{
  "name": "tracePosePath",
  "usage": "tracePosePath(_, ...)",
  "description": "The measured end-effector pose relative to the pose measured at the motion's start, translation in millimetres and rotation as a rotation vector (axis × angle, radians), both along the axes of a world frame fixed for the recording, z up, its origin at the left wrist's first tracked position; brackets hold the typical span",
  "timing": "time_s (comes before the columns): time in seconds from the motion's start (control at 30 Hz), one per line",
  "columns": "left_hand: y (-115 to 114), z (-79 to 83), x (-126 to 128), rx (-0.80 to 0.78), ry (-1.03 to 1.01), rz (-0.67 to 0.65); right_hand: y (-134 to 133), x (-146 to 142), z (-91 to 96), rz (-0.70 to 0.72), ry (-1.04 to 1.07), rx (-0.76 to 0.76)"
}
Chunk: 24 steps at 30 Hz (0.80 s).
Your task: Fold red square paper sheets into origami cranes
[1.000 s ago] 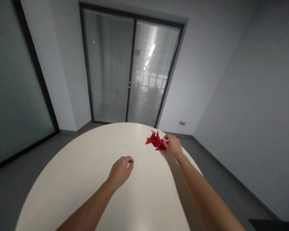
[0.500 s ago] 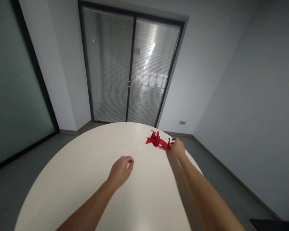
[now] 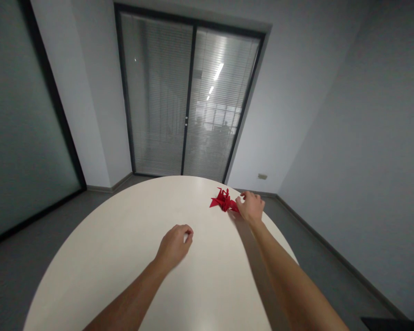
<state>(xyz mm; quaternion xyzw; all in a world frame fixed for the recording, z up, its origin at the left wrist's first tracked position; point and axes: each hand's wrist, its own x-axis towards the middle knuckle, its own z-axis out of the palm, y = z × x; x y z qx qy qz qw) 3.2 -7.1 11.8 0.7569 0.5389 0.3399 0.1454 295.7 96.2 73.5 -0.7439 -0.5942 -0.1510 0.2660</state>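
Red folded paper cranes (image 3: pixel 222 199) stand bunched together on the far right of the white round table (image 3: pixel 131 239). At the right end of the bunch is another red paper crane (image 3: pixel 234 207), partly hidden by my right hand (image 3: pixel 251 206). That hand is beside it with fingers curved and a gap between thumb and forefinger; I see nothing held there. Lower and nearer the middle, my left hand (image 3: pixel 175 241) rests over the tabletop, away from the cranes. Its thumb and fingertips meet in a loop, and table shows through with nothing inside.
The table's rounded edge runs just beyond my right hand. Behind the table stands a glazed partition (image 3: pixel 158 101) with blinds. A frosted glass panel (image 3: pixel 24 128) is on the left, and a dark object (image 3: pixel 382 324) pokes in at the bottom right corner.
My right hand has opened its fingers from the rightmost crane and shifted slightly left and up, covering more of it. My left hand has kept its pose.
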Motion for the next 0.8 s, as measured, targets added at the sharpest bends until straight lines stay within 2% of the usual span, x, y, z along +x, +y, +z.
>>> tracePosePath(0.1, 0, -0.8, 3, 0.005, -0.004, 0.004, 1, -14, -1.4, 0.098, -0.065, -0.057)
tracePosePath(0.23, -3, 3.2, 5, 0.004, -0.007, 0.002, 0, -30, -5.4, 0.099, -0.099, -0.150)
tracePosePath(0.33, -4, 6.3, 5, 0.002, -0.005, 0.000, -2, -35, -7.3, 0.092, -0.081, -0.154)
tracePosePath(0.6, -3, 7.8, 3, -0.011, 0.001, -0.001, -4, -27, -6.9, 0.067, -0.035, -0.171)
tracePosePath(0.8, -2, 8.2, 1, -0.018, -0.004, 0.001, -8, -15, -10.5, 0.014, -0.079, -0.140)
